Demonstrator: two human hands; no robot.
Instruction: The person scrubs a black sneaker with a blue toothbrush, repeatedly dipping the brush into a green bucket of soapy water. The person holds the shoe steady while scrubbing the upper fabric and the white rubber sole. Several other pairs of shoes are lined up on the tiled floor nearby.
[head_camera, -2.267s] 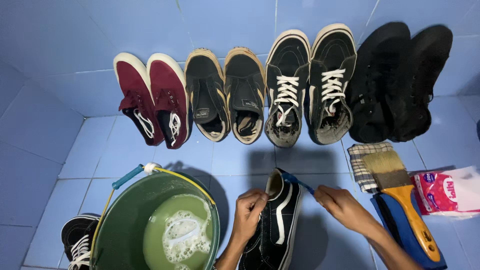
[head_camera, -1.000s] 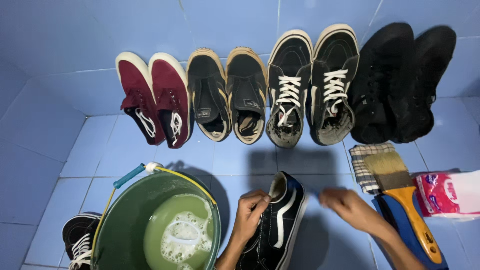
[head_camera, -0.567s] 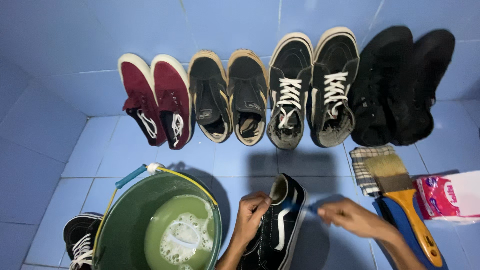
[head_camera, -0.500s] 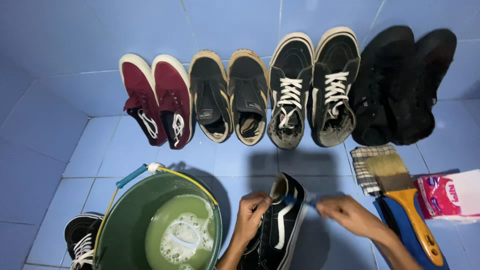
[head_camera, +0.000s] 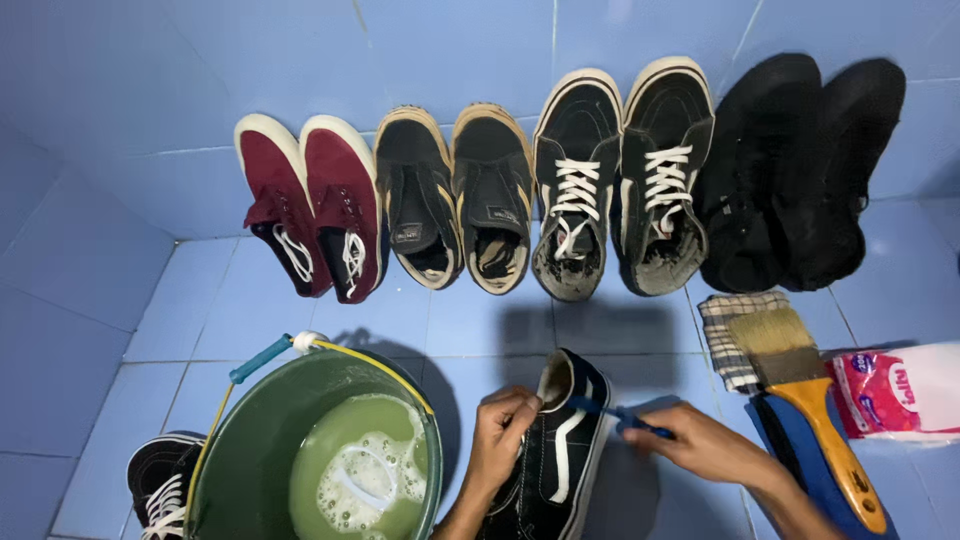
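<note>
Blue tiles (head_camera: 250, 310): eight lined-up shoes (head_camera: 570, 190), perhaps.

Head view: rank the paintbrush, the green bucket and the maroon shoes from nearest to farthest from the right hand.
From the right hand:
1. Paintbrush, just to its right on the floor.
2. Green bucket, off to the left, beyond the held black shoe.
3. Maroon shoes, far upper left against the wall.

Brush (head_camera: 612, 413) bristles blurred; bucket (head_camera: 262, 460), corner sneaker (head_camera: 160, 485) cut off by bottom edge.

left hand (head_camera: 503, 440) fingers curled gripping; right hand (head_camera: 700, 445) pinched shut.
</note>
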